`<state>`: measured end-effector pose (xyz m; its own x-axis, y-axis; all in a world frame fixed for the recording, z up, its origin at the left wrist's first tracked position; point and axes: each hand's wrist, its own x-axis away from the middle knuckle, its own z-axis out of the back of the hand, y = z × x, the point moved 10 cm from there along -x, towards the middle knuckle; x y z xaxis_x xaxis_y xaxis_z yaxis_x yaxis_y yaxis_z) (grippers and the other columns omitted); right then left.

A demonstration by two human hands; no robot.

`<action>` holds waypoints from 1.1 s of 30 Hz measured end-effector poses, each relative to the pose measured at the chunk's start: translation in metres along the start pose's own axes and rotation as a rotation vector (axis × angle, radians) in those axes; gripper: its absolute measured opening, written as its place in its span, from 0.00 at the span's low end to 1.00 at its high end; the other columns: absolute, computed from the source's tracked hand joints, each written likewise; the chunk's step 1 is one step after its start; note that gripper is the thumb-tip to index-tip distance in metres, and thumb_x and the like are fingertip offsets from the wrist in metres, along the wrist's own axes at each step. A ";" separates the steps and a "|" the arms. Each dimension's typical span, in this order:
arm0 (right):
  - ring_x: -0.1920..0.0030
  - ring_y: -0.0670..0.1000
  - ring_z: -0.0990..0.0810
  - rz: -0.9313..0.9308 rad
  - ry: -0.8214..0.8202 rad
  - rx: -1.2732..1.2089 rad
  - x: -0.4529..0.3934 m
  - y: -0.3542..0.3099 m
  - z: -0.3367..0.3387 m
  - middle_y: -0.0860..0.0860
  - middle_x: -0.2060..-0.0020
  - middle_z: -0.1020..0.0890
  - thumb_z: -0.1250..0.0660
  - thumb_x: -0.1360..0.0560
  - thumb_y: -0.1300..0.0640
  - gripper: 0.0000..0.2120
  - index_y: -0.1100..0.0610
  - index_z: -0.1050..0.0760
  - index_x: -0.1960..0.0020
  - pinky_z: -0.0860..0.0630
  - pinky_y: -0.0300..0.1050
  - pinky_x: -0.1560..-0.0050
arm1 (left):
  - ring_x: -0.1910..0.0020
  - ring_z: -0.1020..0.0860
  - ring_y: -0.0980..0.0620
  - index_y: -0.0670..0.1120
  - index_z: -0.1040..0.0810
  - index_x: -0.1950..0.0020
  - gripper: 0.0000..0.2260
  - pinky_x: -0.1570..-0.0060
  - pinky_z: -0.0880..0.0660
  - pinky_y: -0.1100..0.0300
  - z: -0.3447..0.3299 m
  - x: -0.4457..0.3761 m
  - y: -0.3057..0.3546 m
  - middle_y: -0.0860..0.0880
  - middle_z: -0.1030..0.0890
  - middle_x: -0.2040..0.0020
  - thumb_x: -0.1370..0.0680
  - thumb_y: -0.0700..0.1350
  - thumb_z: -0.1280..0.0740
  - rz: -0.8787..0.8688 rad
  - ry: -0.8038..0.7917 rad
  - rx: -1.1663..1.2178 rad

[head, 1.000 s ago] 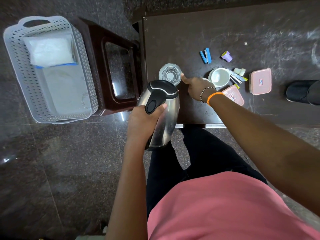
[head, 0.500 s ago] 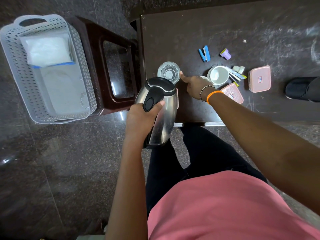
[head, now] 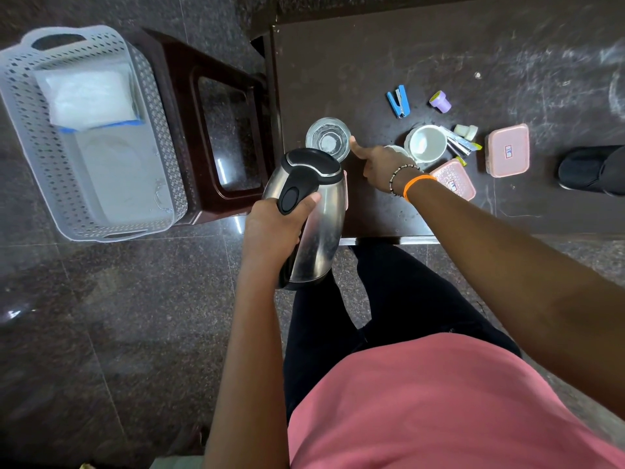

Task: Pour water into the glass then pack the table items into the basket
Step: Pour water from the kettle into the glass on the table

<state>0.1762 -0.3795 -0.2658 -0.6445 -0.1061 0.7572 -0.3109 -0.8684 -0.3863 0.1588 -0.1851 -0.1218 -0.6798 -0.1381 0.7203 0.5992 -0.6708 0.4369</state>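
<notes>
**Entry: kettle tipped at glass, pour in hand**

Head view. Dark stone floor; dark scratched table (head: 389, 55) as landmark. Glass (head: 328, 139) stands on the table's left near part, some water apparently in it. Kettle (head: 309, 211), steel, tilted, long axis running from the table's near edge up toward the glass, spout end hiding the near rim. Left hand (head: 274, 231) clenched round the handle. Right hand (head: 378, 165) just right of the glass, thumb at its wall; other fingers hidden, cannot tell. Basket (head: 20, 106) well left of the table. Against the earlier frames: arrangement essentially unchanged.
</notes>
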 end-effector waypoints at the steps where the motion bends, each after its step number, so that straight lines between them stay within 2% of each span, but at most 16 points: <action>1: 0.43 0.63 0.23 0.000 0.002 0.003 0.000 0.000 0.000 0.62 0.40 0.23 0.44 0.25 0.67 0.34 0.45 0.48 0.25 0.26 0.53 0.43 | 0.71 0.26 0.49 0.36 0.22 0.62 0.24 0.66 0.28 0.58 0.000 0.000 -0.001 0.46 0.25 0.71 0.30 0.59 0.31 0.005 0.000 0.001; 4: 0.45 0.63 0.22 0.001 0.014 0.028 0.001 -0.001 0.001 0.63 0.42 0.22 0.43 0.26 0.67 0.35 0.45 0.48 0.25 0.26 0.52 0.46 | 0.71 0.26 0.50 0.38 0.22 0.62 0.23 0.67 0.29 0.59 0.000 0.000 -0.004 0.48 0.25 0.73 0.31 0.60 0.31 0.013 -0.004 0.002; 9: 0.45 0.64 0.22 0.002 0.013 0.028 0.001 -0.001 0.002 0.63 0.42 0.22 0.43 0.26 0.67 0.35 0.45 0.48 0.25 0.26 0.52 0.46 | 0.72 0.26 0.50 0.37 0.22 0.61 0.25 0.66 0.28 0.58 0.000 -0.001 -0.007 0.47 0.25 0.72 0.31 0.60 0.30 0.019 -0.008 0.017; 17: 0.43 0.63 0.22 -0.002 0.000 0.042 0.001 -0.001 0.003 0.61 0.43 0.21 0.43 0.26 0.67 0.35 0.43 0.47 0.25 0.25 0.54 0.40 | 0.80 0.28 0.58 0.42 0.23 0.66 0.21 0.77 0.30 0.70 0.002 -0.004 -0.007 0.51 0.26 0.77 0.31 0.60 0.30 0.002 -0.001 0.037; 24: 0.43 0.63 0.22 -0.014 -0.018 0.023 0.000 0.000 0.002 0.62 0.43 0.21 0.43 0.26 0.67 0.35 0.43 0.47 0.25 0.25 0.55 0.40 | 0.81 0.28 0.60 0.45 0.25 0.70 0.19 0.79 0.32 0.73 -0.001 -0.003 -0.007 0.53 0.26 0.78 0.31 0.59 0.30 -0.002 -0.003 0.060; 28: 0.44 0.64 0.22 -0.005 -0.007 0.032 0.000 -0.001 0.002 0.62 0.41 0.22 0.43 0.26 0.67 0.35 0.44 0.48 0.25 0.25 0.54 0.43 | 0.80 0.28 0.59 0.45 0.25 0.69 0.19 0.73 0.29 0.65 -0.004 -0.003 -0.007 0.52 0.26 0.77 0.31 0.60 0.30 0.009 -0.017 0.033; 33: 0.44 0.64 0.22 -0.002 0.009 0.038 0.000 0.000 0.003 0.62 0.41 0.22 0.43 0.26 0.66 0.34 0.44 0.47 0.25 0.25 0.53 0.44 | 0.80 0.29 0.58 0.44 0.25 0.69 0.19 0.70 0.29 0.62 -0.006 -0.003 -0.007 0.52 0.27 0.78 0.31 0.60 0.30 0.016 -0.018 0.043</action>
<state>0.1784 -0.3811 -0.2643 -0.6500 -0.1007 0.7532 -0.2854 -0.8863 -0.3648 0.1538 -0.1847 -0.1303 -0.6628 -0.1352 0.7365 0.6277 -0.6366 0.4480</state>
